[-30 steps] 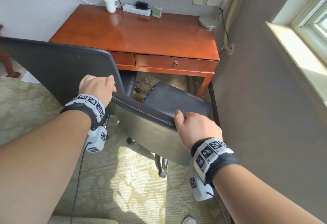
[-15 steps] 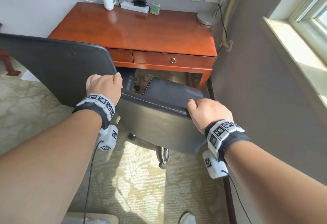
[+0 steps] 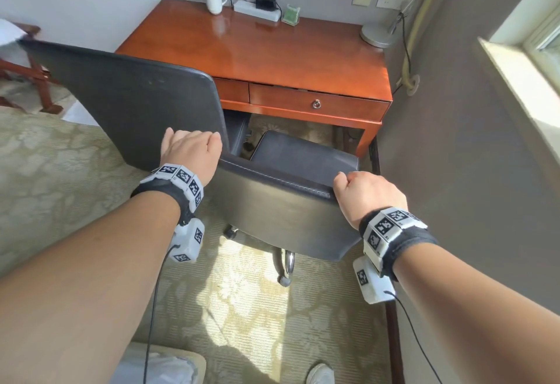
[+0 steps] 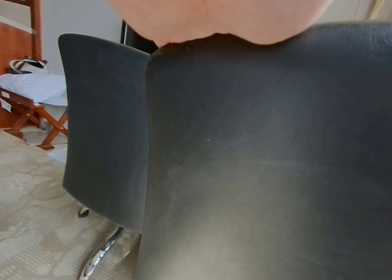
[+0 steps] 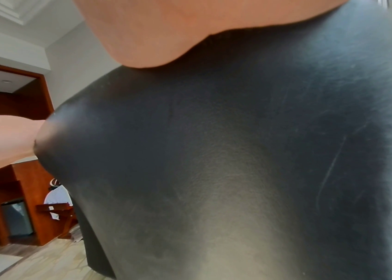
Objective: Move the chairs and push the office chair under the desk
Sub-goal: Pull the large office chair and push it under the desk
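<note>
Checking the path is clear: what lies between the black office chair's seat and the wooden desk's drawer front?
Nothing solid. The head view shows only patterned carpet between the black leather seat and the red-brown desk.

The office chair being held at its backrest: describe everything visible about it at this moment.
The office chair is dark grey, leather-looking, with a stitched seam along the backrest's top edge and scuffs on its back. The left hand and right hand grip that top edge at opposite corners. Its seat faces the desk, front edge near the opening, not yet under. A chrome leg with a caster rests on the carpet. A second dark chair back stands close on its left.
</note>
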`<control>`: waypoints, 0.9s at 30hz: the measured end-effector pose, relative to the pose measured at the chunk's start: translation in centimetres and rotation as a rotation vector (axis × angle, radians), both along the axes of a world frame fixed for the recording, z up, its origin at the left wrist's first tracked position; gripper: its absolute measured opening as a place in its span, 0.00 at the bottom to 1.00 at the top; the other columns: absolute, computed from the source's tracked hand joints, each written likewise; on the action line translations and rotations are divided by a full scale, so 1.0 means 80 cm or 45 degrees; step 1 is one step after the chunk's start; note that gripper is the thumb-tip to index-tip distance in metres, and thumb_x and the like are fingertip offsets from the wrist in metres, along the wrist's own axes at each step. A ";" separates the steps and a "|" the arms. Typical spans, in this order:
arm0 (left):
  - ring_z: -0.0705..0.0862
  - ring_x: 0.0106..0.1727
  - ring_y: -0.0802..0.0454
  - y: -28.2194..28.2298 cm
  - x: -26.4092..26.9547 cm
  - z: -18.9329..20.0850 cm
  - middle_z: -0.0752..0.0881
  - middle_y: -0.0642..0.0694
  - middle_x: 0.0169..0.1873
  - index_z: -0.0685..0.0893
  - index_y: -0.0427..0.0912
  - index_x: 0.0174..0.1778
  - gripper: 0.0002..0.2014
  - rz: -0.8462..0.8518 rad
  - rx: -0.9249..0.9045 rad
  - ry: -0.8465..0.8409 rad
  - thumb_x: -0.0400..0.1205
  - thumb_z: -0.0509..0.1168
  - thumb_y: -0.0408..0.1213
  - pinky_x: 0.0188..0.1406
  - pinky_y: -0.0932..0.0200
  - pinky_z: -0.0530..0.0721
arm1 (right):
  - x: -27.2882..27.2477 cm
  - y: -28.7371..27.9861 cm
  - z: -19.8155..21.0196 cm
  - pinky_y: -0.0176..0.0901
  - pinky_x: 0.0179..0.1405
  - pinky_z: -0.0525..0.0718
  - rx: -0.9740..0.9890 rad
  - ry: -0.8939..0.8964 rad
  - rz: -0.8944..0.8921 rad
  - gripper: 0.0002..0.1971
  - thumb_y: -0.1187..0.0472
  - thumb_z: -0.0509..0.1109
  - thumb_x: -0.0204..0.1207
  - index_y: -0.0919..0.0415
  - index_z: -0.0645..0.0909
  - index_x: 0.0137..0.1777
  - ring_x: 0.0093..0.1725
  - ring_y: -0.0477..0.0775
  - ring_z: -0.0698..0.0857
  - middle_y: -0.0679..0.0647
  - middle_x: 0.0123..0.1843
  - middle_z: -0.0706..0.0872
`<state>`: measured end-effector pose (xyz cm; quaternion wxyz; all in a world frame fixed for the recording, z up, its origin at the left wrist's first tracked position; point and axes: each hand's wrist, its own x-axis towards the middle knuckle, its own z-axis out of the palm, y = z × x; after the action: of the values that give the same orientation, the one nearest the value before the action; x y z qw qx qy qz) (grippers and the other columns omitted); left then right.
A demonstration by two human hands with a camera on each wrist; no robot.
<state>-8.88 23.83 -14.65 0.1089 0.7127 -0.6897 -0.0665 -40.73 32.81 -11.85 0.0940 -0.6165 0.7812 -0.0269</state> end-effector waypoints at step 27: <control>0.76 0.50 0.45 0.040 -0.092 -0.017 0.79 0.54 0.37 0.79 0.51 0.35 0.24 0.084 -0.308 0.021 0.89 0.42 0.49 0.74 0.40 0.67 | -0.123 -0.076 0.005 0.51 0.42 0.76 -0.096 0.030 0.165 0.23 0.45 0.51 0.86 0.56 0.75 0.34 0.44 0.67 0.81 0.50 0.32 0.78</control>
<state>-16.27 27.05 -16.00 0.2020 0.7161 -0.6679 0.0150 -50.55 26.76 -11.45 0.0632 -0.6693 0.7391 -0.0429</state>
